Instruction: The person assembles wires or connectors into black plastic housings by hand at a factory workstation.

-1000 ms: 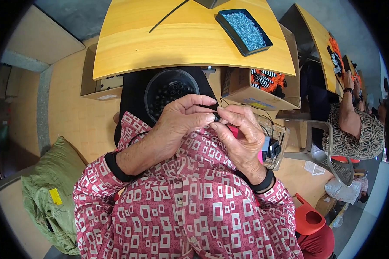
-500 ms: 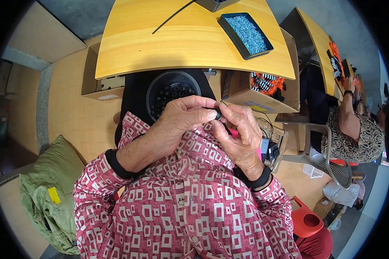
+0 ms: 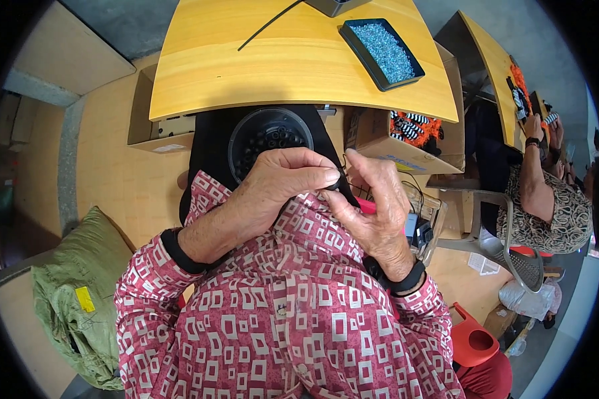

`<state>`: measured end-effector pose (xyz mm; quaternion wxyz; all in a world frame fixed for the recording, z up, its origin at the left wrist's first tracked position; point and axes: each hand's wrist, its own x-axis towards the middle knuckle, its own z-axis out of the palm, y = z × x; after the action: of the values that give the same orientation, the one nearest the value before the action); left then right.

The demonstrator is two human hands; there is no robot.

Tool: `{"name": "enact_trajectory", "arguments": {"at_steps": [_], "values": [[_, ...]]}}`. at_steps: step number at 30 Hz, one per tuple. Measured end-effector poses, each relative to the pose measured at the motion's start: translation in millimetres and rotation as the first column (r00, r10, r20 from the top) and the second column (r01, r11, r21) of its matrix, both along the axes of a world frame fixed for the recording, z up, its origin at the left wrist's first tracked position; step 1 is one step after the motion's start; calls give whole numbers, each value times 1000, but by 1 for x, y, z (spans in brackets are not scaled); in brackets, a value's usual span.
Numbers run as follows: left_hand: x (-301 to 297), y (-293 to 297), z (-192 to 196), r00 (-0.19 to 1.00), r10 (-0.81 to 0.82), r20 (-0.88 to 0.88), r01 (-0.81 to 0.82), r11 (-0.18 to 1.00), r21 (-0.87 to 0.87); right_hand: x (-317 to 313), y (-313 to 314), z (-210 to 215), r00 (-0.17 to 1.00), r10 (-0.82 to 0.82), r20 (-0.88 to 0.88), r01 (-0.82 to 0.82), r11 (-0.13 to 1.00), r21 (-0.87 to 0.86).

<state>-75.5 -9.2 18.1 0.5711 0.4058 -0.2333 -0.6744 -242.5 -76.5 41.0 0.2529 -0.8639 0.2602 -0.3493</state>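
Note:
In front of my chest, my left hand (image 3: 279,183) is closed in a pinch. Between its thumb and forefinger sits a small black piece (image 3: 335,184), mostly covered by the fingertips. My right hand (image 3: 377,206) is close beside it on the right, thumb and forefinger spread apart. The right thumb tip lies just below the black piece; whether it touches is hard to tell. Beyond my left hand, on my lap, a clear round tub (image 3: 270,112) holds many small black ring-like pieces (image 3: 273,138).
A yellow wooden table (image 3: 259,73) spans the far side, bearing a black tray (image 3: 383,54) of clear bluish bits and a black rod (image 3: 270,25). Below its right end stands a carton (image 3: 373,133) with orange and striped items. A green sack (image 3: 80,299) lies left; another person (image 3: 546,193) sits right.
My right forefinger and thumb have spread apart, the forefinger lifting away from the black piece. My left hand keeps its pinch almost in place.

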Motion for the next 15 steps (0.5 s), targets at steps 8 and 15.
{"name": "enact_trajectory", "arguments": {"at_steps": [8, 15], "values": [[-1, 1, 0, 999, -16, 37, 17, 1000, -12, -4, -12, 6, 981, 104, -166, -151, 940, -306], [-3, 3, 7, 999, 13, 31, -12, 999, -50, -8, -8, 8, 990, 76, -117, -102, 968, -227]]}}
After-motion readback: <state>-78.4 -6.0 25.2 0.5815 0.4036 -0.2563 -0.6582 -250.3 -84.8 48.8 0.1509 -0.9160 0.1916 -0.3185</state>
